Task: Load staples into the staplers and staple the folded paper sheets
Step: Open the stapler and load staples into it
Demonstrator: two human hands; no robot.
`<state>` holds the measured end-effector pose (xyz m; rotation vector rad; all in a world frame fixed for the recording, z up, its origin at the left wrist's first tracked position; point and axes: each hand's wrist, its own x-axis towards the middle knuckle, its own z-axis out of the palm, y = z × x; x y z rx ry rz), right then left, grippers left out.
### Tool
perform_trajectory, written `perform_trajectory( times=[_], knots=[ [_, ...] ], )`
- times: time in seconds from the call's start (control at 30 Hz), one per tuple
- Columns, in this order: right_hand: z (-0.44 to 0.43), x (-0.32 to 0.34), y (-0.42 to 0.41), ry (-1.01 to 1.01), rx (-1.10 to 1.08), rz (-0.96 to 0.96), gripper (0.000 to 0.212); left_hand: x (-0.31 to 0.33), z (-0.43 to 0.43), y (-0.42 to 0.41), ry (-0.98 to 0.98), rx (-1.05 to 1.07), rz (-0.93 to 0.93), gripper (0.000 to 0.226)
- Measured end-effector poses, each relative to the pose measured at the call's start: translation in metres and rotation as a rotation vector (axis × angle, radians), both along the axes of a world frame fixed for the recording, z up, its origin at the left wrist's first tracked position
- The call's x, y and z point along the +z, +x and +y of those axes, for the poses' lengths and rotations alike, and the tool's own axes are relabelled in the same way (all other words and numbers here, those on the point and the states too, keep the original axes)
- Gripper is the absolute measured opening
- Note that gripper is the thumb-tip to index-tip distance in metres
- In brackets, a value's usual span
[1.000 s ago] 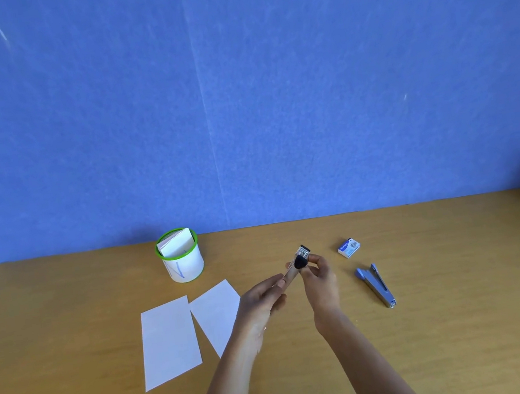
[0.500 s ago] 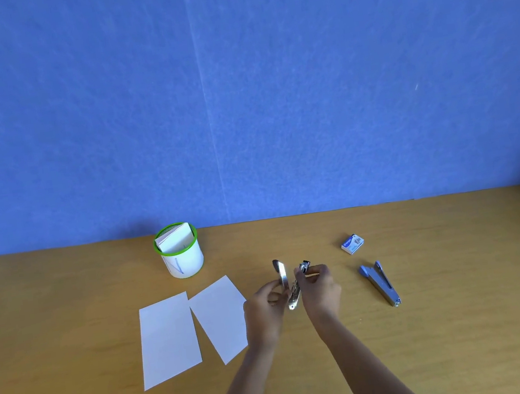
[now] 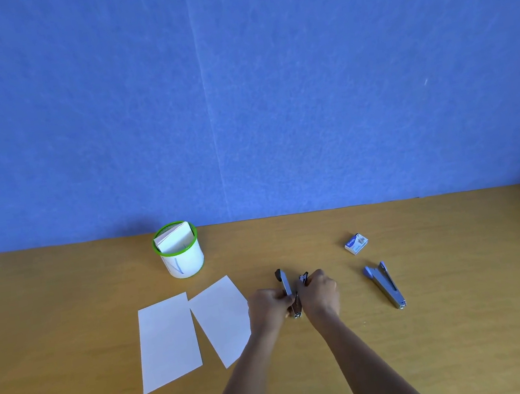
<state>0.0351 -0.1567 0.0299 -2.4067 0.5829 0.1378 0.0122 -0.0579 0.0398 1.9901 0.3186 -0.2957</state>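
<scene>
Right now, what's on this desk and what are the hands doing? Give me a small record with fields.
Held: black-and-silver stapler, swung open, gripped by left hand and right hand
Spare: blue stapler, lying open on the wooden table, right of the hands
Staples: small staple box, beyond the blue stapler
Paper: left sheet and right sheet, white, flat, side by side, left of the hands
Container: white cup with green rim, folded paper inside

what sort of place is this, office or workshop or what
Most likely an office-style desk: a wooden tabletop against a blue partition wall, with stationery laid out: a blue stapler, an opened silver stapler, a staple box and two paper sheets.
</scene>
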Motion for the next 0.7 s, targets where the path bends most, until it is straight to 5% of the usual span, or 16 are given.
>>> perform_trajectory(
  times=[0.23, 0.5, 0.57, 0.7],
  knots=[
    [-0.002, 0.002, 0.005, 0.332, -0.182, 0.009, 0.025, 0.001, -0.002, 0.005, 0.043, 0.029, 0.053, 0.020],
    [0.000, 0.026, 0.009, 1.011, -0.352, -0.008, 0.033, 0.008, 0.002, 0.005, -0.126, 0.191, -0.028, 0.026],
    [0.007, 0.031, 0.004, 0.962, -0.254, -0.091, 0.034, 0.017, 0.000, 0.008, -0.349, 0.293, 0.016, 0.021],
    [0.020, 0.036, -0.008, 0.555, 0.047, -0.320, 0.049, 0.033, -0.003, 0.014, -0.752, 0.368, 0.218, 0.021]
  ],
)
